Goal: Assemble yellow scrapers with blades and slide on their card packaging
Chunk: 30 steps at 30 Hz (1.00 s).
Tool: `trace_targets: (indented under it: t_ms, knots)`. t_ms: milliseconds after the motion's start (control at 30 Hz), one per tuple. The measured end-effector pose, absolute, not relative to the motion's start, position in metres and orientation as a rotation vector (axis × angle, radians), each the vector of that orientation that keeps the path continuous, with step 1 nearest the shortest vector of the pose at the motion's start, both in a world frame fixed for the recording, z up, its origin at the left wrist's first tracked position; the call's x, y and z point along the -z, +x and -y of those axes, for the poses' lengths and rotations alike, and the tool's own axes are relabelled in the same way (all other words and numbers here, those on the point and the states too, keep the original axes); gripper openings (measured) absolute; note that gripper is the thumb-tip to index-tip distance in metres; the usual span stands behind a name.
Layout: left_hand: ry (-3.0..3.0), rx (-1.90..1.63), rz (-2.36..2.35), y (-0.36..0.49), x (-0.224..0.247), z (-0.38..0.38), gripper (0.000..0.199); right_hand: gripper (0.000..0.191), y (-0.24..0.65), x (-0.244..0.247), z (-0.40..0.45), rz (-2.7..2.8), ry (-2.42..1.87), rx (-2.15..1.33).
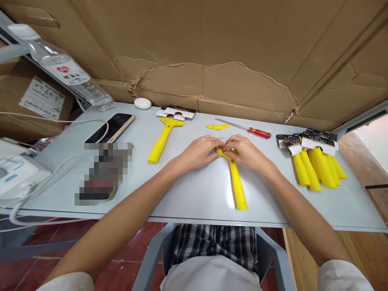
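Note:
A yellow scraper lies on the table in front of me, its handle pointing toward my body. My left hand and my right hand both pinch its head from either side, fingertips close together. A thin strip of metal shows at the head between the fingers; the rest of it is covered. Just beyond my hands are a loose yellow plastic piece and a screwdriver with a red handle. To the left rests another yellow scraper with a card on its head.
Several carded yellow scrapers are piled at the right. On the left are a phone, a blurred-out device, cables and a white box. A white oval object and a plastic bottle sit near the cardboard wall.

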State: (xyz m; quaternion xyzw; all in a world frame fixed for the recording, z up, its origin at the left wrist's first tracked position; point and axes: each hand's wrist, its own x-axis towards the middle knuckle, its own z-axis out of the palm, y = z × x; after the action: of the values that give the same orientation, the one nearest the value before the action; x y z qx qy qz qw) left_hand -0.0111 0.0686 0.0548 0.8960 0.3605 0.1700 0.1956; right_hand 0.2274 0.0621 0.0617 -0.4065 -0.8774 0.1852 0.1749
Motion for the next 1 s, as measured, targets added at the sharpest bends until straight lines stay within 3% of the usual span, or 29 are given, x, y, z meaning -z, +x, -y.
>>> trace_targets:
  t_ms: [533, 1000]
  knots:
    - [2.448, -0.485, -1.093, -0.013, -0.052, -0.07, 0.036, 0.046, 0.238, -0.064, -0.058, 2.462, -1.136, -0.476]
    - [2.459, -0.472, -1.079, -0.011, -0.056, -0.068, 0.038, 0.047, 0.237, -0.061, -0.057, 2.529, -1.131, -0.443]
